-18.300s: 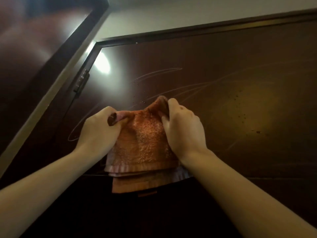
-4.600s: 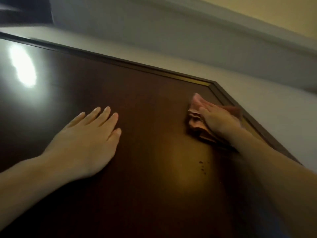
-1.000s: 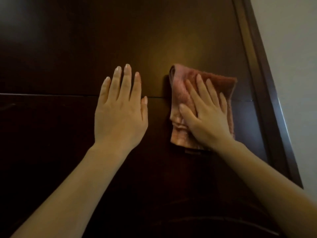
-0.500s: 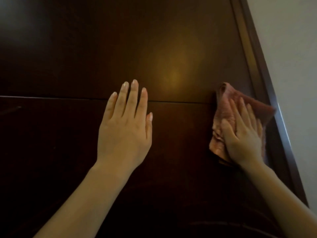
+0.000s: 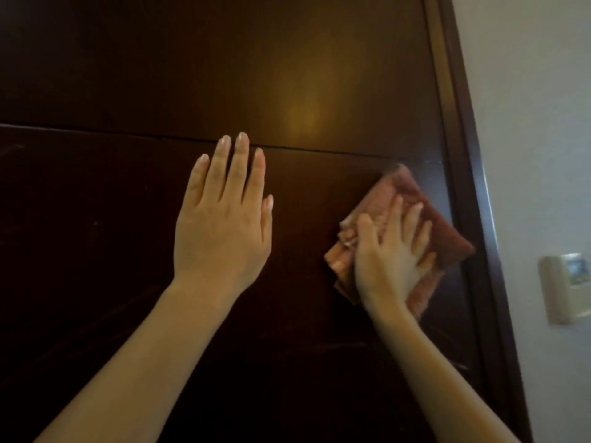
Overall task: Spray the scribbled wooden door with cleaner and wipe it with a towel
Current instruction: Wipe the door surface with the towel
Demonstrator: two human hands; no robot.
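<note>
The dark brown wooden door [image 5: 128, 75] fills most of the view, with a horizontal seam across its middle. My right hand [image 5: 388, 254] presses a folded orange-pink towel [image 5: 444, 238] flat against the door close to its right edge, just below the seam. My left hand [image 5: 224, 219] lies flat on the door with its fingers spread, a hand's width left of the towel, holding nothing. Faint streaks show on the lower panel. No spray bottle is in view.
The dark door frame [image 5: 463, 155] runs down the right side. Beyond it is a pale wall [image 5: 527, 123] with a beige wall switch plate [image 5: 566, 286] at about hand height.
Over the last second my right hand slid the towel rightward and down to the door's right edge. My left hand stayed flat on the door. The view dropped slightly, bringing the wall switch into sight.
</note>
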